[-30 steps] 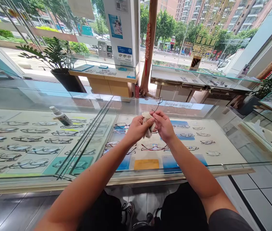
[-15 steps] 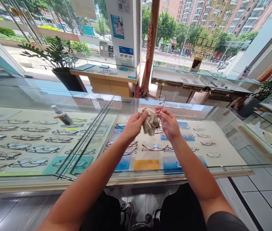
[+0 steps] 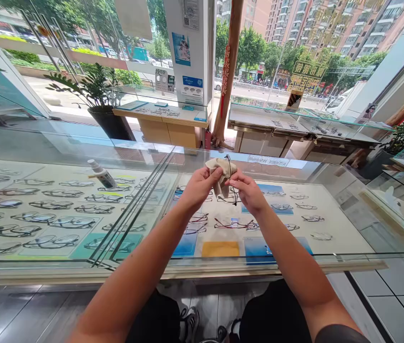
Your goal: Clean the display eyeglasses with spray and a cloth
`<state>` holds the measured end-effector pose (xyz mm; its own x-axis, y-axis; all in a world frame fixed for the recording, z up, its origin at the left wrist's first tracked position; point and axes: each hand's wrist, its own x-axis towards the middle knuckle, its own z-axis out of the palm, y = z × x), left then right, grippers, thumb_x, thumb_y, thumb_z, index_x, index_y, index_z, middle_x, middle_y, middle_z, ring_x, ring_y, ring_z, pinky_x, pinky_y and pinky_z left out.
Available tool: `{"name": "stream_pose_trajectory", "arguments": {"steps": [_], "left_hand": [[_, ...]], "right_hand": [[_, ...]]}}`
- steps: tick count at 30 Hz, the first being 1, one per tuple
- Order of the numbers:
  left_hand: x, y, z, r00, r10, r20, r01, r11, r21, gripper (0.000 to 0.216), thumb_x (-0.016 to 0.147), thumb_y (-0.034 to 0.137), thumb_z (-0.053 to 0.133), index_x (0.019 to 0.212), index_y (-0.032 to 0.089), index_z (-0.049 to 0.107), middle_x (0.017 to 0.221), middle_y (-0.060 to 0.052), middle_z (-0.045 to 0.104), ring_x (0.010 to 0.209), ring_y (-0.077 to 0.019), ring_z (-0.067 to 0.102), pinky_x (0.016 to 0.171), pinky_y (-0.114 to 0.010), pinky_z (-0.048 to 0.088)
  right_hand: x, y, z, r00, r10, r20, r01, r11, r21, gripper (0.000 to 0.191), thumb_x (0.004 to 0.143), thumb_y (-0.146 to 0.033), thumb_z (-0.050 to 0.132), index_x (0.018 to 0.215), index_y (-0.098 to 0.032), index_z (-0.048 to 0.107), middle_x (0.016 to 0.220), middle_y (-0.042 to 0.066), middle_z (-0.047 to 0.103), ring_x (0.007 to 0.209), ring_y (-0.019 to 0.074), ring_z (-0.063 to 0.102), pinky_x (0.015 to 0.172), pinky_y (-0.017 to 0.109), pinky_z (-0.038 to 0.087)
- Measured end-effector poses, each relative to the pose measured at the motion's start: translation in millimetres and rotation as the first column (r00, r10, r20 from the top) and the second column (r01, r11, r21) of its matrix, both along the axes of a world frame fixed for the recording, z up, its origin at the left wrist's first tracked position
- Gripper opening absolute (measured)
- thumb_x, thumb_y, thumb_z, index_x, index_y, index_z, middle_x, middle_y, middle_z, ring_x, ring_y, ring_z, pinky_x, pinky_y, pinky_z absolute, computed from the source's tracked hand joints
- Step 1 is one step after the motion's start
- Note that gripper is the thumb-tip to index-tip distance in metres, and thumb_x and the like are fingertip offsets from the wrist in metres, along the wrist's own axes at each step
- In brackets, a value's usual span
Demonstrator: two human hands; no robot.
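My left hand is closed on a beige cloth, its thumb pressed over the folds. The cloth lies against a pair of dark-framed glasses, covering much of them. My right hand pinches the glasses at their right side, and a thin dark temple hangs below its fingers. Both hands are raised above the glass display case. To the left, a white spray bottle stands tilted in the view on the glass top.
Inside the case lie rows of glasses, blue cards and an orange card. Farther off are a potted plant, a wooden post and another display counter by the window.
The glasses have turned and come down into the cloth; earlier a lens stood clear above my right hand. The view has shifted slightly, moving the scene right and down.
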<state>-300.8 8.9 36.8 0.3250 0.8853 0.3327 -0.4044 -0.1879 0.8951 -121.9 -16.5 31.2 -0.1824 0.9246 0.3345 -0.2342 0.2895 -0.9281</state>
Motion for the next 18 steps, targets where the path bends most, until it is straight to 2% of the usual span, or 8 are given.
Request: {"name": "stream_pose_trajectory", "arguments": {"steps": [5,11,14,18], "left_hand": [[-4,-1,-1.2,1.0,-0.015,-0.026,0.014,0.999,-0.033,0.051,0.08,0.05,0.098,0.112,0.014,0.081,0.093,-0.009,0.08,0.08,-0.0197,0.073,0.075,-0.031,0.059],[2,-5,-1.5,0.999,0.042,-0.001,-0.042,0.999,-0.028,0.047,0.075,0.048,0.101,0.099,0.015,0.079,0.083,-0.005,0.077,0.071,-0.0155,0.068,0.068,-0.027,0.054],[6,-6,-1.2,0.995,0.1,0.016,-0.1,0.995,0.005,0.049,0.076,0.053,0.099,0.095,0.015,0.076,0.083,-0.003,0.076,0.069,-0.0135,0.064,0.066,-0.025,0.051],[11,-8,-2.8,0.983,0.183,-0.007,-0.182,0.982,0.039,0.053,0.081,0.064,0.092,0.087,0.017,0.07,0.072,0.0,0.069,0.059,-0.0113,0.056,0.057,-0.024,0.043]], "right_hand": [[-2,0,-1.1,0.999,0.033,-0.03,-0.034,0.999,-0.04,0.016,0.079,-0.041,0.084,0.078,-0.025,0.083,0.106,0.004,0.065,0.108,0.0237,0.059,0.101,0.037,0.048],[-6,-2,-3.2,0.995,0.084,-0.049,-0.088,0.992,-0.086,0.015,0.074,-0.039,0.086,0.079,-0.025,0.084,0.099,0.004,0.07,0.103,0.0241,0.062,0.104,0.04,0.051],[-6,-2,-6.7,0.996,0.089,-0.016,-0.09,0.994,-0.063,0.015,0.078,-0.04,0.086,0.082,-0.026,0.086,0.111,0.005,0.074,0.109,0.0247,0.064,0.108,0.041,0.051],[-7,-2,-9.9,0.994,0.098,0.047,-0.098,0.995,0.006,0.017,0.085,-0.044,0.084,0.09,-0.028,0.087,0.139,0.004,0.071,0.131,0.028,0.061,0.115,0.042,0.049]]}}
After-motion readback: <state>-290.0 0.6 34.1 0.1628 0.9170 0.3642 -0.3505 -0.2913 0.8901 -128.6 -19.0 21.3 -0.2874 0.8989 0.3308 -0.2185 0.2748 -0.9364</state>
